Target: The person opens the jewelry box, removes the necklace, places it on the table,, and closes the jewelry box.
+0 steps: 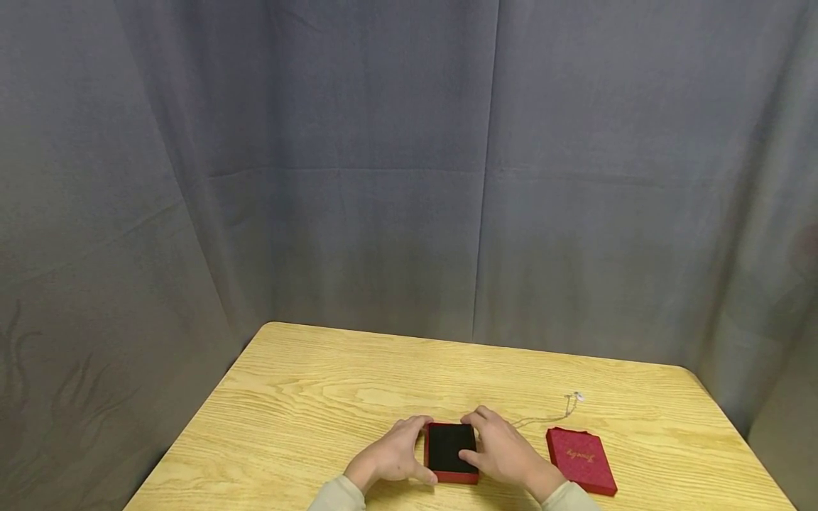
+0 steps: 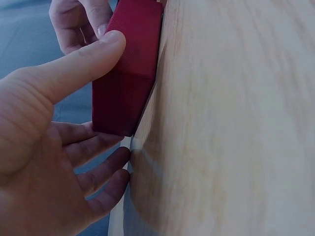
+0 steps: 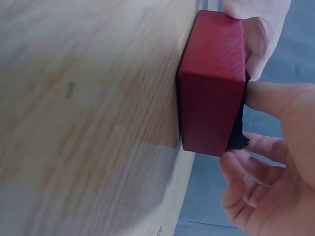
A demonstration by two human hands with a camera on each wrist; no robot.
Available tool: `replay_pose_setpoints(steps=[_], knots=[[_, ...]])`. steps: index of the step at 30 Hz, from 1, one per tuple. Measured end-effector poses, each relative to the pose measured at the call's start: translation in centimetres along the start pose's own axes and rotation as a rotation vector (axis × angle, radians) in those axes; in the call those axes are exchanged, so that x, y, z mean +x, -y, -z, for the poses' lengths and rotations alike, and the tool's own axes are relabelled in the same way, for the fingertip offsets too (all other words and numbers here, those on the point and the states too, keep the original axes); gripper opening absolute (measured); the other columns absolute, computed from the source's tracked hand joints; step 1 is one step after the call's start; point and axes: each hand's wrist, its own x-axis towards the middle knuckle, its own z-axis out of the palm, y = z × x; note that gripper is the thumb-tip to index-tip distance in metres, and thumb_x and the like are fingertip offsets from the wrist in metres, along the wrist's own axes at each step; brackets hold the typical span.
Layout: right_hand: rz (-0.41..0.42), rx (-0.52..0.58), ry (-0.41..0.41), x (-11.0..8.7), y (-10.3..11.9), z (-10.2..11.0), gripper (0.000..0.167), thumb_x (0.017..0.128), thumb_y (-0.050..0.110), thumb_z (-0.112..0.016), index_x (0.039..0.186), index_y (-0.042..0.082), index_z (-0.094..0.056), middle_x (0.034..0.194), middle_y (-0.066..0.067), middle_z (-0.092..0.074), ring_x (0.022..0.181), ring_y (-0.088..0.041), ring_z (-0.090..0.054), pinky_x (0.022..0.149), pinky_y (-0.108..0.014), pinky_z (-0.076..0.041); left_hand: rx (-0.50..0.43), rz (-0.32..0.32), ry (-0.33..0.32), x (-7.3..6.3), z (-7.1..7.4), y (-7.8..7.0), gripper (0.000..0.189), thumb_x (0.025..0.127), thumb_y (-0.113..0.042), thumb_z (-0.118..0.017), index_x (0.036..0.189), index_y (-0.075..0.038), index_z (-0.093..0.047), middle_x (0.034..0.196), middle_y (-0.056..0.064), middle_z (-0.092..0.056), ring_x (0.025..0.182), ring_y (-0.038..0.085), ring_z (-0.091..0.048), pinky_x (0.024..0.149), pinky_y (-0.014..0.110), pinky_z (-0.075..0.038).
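Note:
A small red jewelry box (image 1: 455, 478) with its lid off stands on the wooden table. Inside it sits a black pad (image 1: 444, 446), and in the right wrist view one edge of this pad (image 3: 238, 136) sticks up past the rim. My left hand (image 1: 395, 451) grips the box from the left, thumb on the near side and fingers at the far corner. Over the right side, my right hand (image 1: 506, 448) pinches the pad's raised edge between thumb and fingers. Its fingertips lie close to the box wall (image 3: 209, 108).
The red box lid (image 1: 581, 460), with gold lettering, lies on the table (image 1: 307, 397) to the right of my right hand. Behind the lid is a thin silver necklace (image 1: 567, 407), its chain running toward my right hand. Grey curtains (image 1: 383, 213) hang around the table.

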Motion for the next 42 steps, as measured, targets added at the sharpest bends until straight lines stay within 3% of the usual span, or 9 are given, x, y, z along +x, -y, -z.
replay_pose_setpoints(steps=[11, 20, 26, 33, 42], knots=[[0.034, -0.070, -0.019, -0.23, -0.04, -0.35, 0.045, 0.080, 0.031, -0.076, 0.113, 0.006, -0.062, 0.100, 0.001, -0.055, 0.085, -0.009, -0.053, 0.074, -0.034, -0.051, -0.020, 0.002, -0.001, 0.07, -0.04, 0.00, 0.091, 0.065, -0.029, -0.088, 0.139, -0.006, -0.040, 0.134, 0.005, -0.047, 0.123, 0.027, -0.039, 0.099, 0.048, -0.037], [0.068, -0.066, -0.035, -0.34, 0.08, -0.47, 0.035, 0.078, 0.027, -0.078, 0.105, 0.009, -0.066, 0.102, 0.001, -0.052, 0.079, -0.006, -0.049, 0.067, -0.028, -0.048, -0.006, 0.007, 0.011, 0.10, 0.05, 0.03, 0.090, 0.066, -0.031, -0.087, 0.139, -0.006, -0.040, 0.134, 0.005, -0.046, 0.121, 0.025, -0.040, 0.098, 0.048, -0.038], [0.102, -0.071, -0.034, -0.35, 0.28, -0.33, 0.031, 0.078, 0.024, -0.078, 0.103, 0.008, -0.067, 0.102, 0.002, -0.052, 0.083, -0.009, -0.052, 0.070, -0.029, -0.050, -0.007, 0.011, 0.007, 0.18, -0.04, 0.08, 0.090, 0.065, -0.031, -0.088, 0.139, -0.008, -0.041, 0.131, 0.003, -0.048, 0.119, 0.024, -0.041, 0.097, 0.047, -0.039], [0.124, -0.086, -0.003, -0.36, 0.12, -0.47, 0.028, 0.081, 0.024, -0.076, 0.103, 0.008, -0.069, 0.101, 0.003, -0.054, 0.089, -0.013, -0.053, 0.075, -0.031, -0.050, -0.019, 0.013, 0.010, 0.21, -0.04, 0.18, 0.091, 0.065, -0.031, -0.088, 0.139, -0.008, -0.040, 0.129, 0.002, -0.049, 0.118, 0.024, -0.041, 0.096, 0.048, -0.040], [0.133, -0.058, 0.054, -0.32, -0.16, -0.55, 0.029, 0.085, 0.026, -0.071, 0.110, 0.010, -0.070, 0.100, 0.002, -0.053, 0.083, -0.009, -0.050, 0.068, -0.027, -0.048, -0.014, 0.005, 0.007, 0.24, 0.05, 0.10, 0.091, 0.065, -0.031, -0.088, 0.139, -0.008, -0.040, 0.130, 0.003, -0.048, 0.119, 0.024, -0.041, 0.096, 0.047, -0.039]])
